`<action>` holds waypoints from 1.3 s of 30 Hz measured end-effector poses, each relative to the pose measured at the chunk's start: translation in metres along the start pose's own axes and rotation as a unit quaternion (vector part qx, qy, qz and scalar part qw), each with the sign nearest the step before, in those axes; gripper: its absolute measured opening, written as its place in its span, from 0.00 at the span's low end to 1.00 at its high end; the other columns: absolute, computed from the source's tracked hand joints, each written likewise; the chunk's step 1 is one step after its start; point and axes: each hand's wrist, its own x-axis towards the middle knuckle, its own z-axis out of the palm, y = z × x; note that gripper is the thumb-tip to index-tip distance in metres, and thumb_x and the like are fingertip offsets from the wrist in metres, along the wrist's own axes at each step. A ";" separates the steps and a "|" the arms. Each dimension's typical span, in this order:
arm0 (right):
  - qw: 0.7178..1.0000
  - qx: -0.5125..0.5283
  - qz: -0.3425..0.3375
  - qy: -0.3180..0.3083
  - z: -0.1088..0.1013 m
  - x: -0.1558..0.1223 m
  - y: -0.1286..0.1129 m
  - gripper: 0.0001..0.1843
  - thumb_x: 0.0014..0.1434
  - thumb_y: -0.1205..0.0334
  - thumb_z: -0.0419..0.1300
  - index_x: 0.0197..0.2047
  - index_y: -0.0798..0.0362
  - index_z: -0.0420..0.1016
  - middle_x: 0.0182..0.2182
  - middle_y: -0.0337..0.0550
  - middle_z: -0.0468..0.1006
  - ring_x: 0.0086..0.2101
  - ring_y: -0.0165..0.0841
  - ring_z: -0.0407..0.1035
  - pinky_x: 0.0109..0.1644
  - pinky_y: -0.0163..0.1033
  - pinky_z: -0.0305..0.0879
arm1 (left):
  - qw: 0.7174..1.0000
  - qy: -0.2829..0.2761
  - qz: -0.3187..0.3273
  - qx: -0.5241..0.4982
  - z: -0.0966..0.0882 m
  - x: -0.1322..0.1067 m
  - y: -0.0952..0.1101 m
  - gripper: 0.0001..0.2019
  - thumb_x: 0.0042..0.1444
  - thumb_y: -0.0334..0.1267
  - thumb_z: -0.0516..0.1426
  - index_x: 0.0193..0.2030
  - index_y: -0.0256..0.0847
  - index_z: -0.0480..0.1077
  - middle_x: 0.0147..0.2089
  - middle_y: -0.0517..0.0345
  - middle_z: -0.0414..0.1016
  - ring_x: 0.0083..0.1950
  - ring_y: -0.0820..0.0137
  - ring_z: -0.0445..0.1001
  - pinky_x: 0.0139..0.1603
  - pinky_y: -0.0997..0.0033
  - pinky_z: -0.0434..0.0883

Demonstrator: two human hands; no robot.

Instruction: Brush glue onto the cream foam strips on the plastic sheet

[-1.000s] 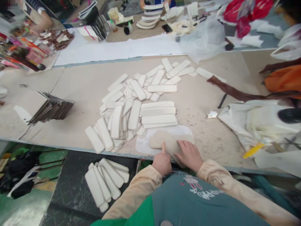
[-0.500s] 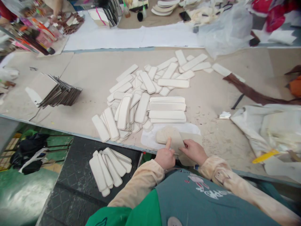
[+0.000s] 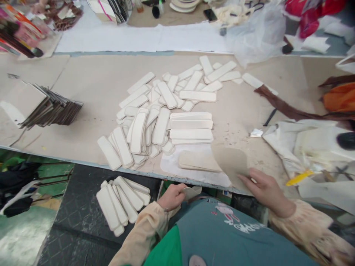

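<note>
My right hand (image 3: 264,187) pinches a tan paper sheet (image 3: 230,161) by its near corner, lifted to the right of a beige oblong pad (image 3: 197,162) that lies on a white sheet (image 3: 172,164) at the table's front edge. My left hand (image 3: 173,196) is below the table edge, closed on a small pale curled strip (image 3: 192,191). Behind the pad lies a neat stack of cream oblong pads (image 3: 191,127), with a loose heap of several more pads (image 3: 144,122) to its left and behind.
A fanned pile of dark-edged cards (image 3: 41,107) sits at the left. More pads (image 3: 119,201) rest on a dark lower surface. White cloth and a yellow tool (image 3: 298,177) lie at the right. A brown strap (image 3: 280,105) crosses the table. The far side is cluttered.
My right hand has peeled the tan sheet off the beige pad and swung it right. My left hand has dropped from the pad to below the table edge, holding a strip.
</note>
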 end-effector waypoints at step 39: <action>0.986 0.016 -0.132 -0.103 0.071 0.067 -0.014 0.35 0.55 0.63 0.56 0.65 0.51 0.51 0.62 0.52 0.54 0.61 0.44 0.48 0.62 0.55 0.47 | 0.835 -0.020 -0.002 -0.551 0.007 0.034 0.052 0.13 0.41 0.38 0.62 0.33 0.33 0.69 0.24 0.58 0.70 0.20 0.74 0.68 0.16 0.78 0.63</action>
